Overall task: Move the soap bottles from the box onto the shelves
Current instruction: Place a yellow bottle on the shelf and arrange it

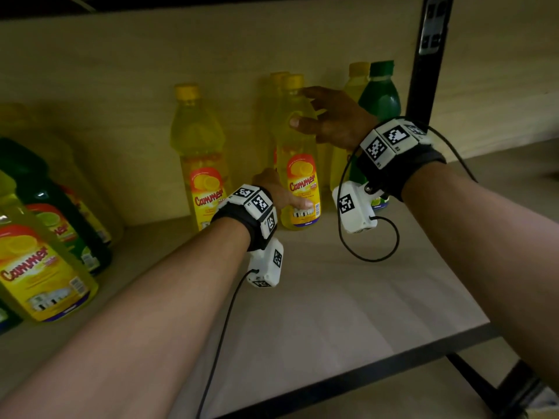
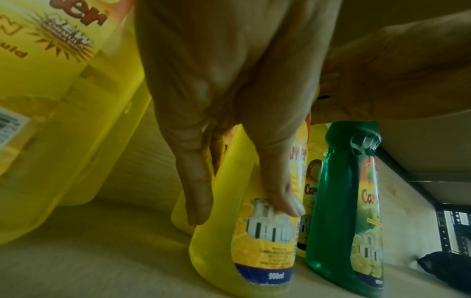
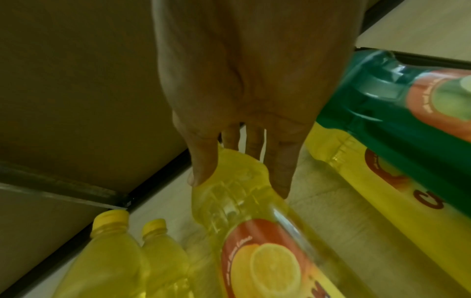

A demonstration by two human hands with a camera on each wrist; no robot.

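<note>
On shelf [image 1: 332, 297] | left hand [image 1: 279, 190] + right hand [image 1: 331, 122] grip 1 yellow bottle [image 1: 298, 155]

A second yellow bottle [image 1: 276, 77] stands mostly hidden behind the front yellow bottle [image 1: 298, 176].

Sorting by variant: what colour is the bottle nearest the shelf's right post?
Green, cap included; the soap bottle shows best in head view.

Dim, yellowish light is falling on the shelf [image 1: 348, 291], brightening toward its front. Wide-angle lenses are bending the edges. Wrist views are looking soft, close surfaces blurring; glare is glinting on the green bottle [image 2: 336, 201].
</note>
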